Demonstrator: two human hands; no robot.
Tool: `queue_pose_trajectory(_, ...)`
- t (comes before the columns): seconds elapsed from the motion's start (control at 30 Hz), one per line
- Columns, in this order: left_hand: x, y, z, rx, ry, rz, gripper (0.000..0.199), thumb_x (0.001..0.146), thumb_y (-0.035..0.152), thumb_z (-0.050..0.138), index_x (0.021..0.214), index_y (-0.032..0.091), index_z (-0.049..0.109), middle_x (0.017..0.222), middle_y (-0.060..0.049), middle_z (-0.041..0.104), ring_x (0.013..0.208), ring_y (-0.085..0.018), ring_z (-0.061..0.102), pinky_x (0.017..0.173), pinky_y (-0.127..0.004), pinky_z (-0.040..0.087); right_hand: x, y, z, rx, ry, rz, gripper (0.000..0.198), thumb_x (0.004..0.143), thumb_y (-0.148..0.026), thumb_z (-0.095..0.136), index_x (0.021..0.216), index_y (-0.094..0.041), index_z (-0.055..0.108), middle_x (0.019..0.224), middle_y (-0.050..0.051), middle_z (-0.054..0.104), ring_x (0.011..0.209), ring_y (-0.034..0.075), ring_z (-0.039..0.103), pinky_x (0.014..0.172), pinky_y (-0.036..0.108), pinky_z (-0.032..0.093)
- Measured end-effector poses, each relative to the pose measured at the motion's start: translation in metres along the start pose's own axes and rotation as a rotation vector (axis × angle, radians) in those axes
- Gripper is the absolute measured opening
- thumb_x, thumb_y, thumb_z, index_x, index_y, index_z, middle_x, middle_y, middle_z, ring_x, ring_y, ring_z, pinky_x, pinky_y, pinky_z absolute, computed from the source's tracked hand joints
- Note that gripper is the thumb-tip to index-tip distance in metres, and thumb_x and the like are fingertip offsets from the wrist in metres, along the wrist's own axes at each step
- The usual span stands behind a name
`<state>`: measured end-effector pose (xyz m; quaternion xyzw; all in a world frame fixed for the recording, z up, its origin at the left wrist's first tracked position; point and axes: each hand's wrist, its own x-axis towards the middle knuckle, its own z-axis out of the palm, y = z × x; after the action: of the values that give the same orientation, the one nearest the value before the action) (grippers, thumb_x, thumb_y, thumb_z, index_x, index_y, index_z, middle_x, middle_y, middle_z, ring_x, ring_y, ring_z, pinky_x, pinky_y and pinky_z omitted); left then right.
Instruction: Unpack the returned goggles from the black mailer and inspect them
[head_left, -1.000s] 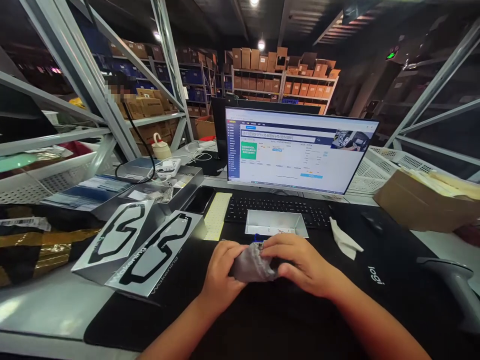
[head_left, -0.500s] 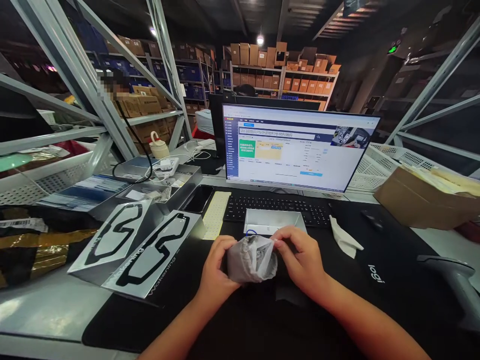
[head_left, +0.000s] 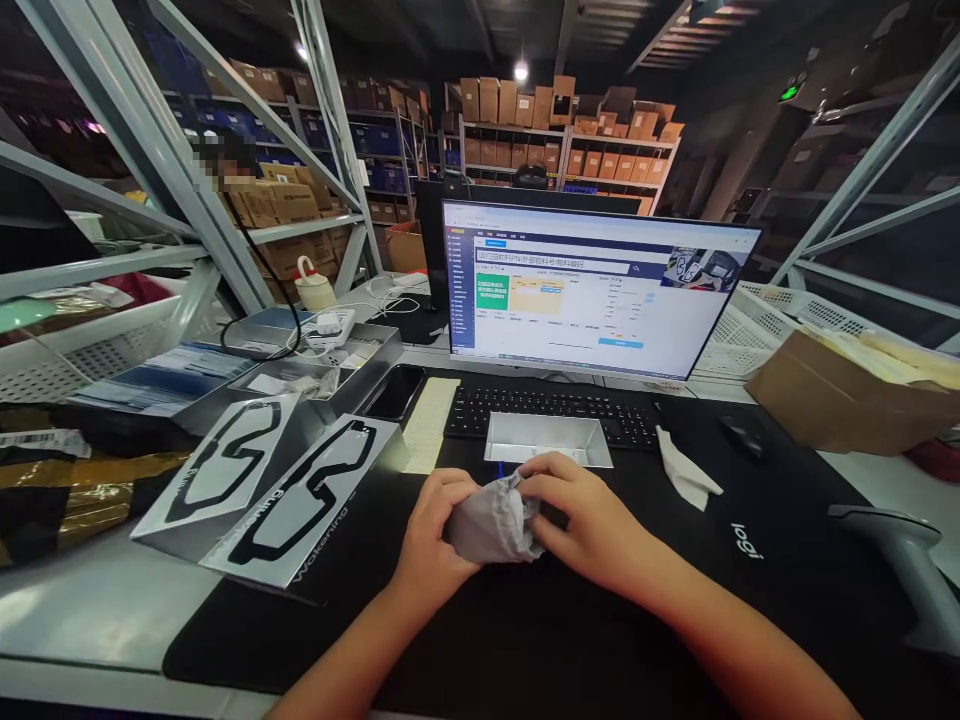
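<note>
A grey drawstring pouch (head_left: 484,525) is held above the black desk mat, its gathered mouth turned to the right. My left hand (head_left: 435,530) is wrapped round the pouch's left side. At the mouth, my right hand (head_left: 574,505) is closed on the gathered cloth, its fingertips partly hidden at the opening. A bit of blue cord shows just above the pouch. Whatever is inside the pouch cannot be seen now. Just behind it stands an open silver box (head_left: 551,440) in front of the black keyboard (head_left: 540,408).
Two silver printed boxes (head_left: 300,500) lie to the left, near a phone (head_left: 395,393) and a yellow sheet (head_left: 429,425). A monitor (head_left: 592,300) stands behind. On the right are a crumpled white paper (head_left: 686,470), a mouse (head_left: 741,436), a barcode scanner (head_left: 900,550) and a cardboard box (head_left: 847,390).
My right hand has moved from the lifted edge of white wrapping onto the pouch's mouth. The white material inside is covered, and the mouth is drawn together more.
</note>
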<state>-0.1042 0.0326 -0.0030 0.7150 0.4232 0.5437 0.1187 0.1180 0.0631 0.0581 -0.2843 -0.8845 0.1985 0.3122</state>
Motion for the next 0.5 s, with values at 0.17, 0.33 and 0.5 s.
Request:
queue_pose_trajectory(0.17,0.002,0.003,-0.001,0.028,-0.082,-0.040,0.036,0.073,0.012,0.075,0.104,0.024,0.063,0.101,-0.003,0.057,0.089,-0.017,0.060,0.076,-0.029,0.051,-0.003,0.004,0.011,0.010,-0.018,-0.048,0.019,0.090,-0.010,0.062,0.105,-0.019,0.070,0.120,0.010,0.066,0.101,0.023,0.068,0.088,0.035,0.057)
queue_pose_trajectory(0.33,-0.002,-0.005,-0.001,0.061,-0.133,-0.083,0.051,0.072,0.032,0.083,0.119,0.025,0.062,0.116,-0.008,0.058,0.105,-0.025,0.062,0.090,-0.039,0.054,0.000,0.013,0.004,0.045,-0.008,-0.033,0.018,0.092,-0.011,0.062,0.105,-0.020,0.072,0.111,0.007,0.072,0.099,0.022,0.070,0.087,0.033,0.057)
queue_pose_trajectory(0.5,-0.009,-0.028,0.000,-0.227,0.112,-0.317,0.092,0.082,0.085,0.045,0.148,0.021,0.043,0.148,-0.020,0.047,0.137,-0.035,0.048,0.111,-0.054,0.042,0.006,0.029,-0.015,0.098,0.330,0.059,0.018,0.095,-0.016,0.060,0.105,-0.022,0.074,0.105,0.005,0.075,0.095,0.020,0.071,0.083,0.030,0.057)
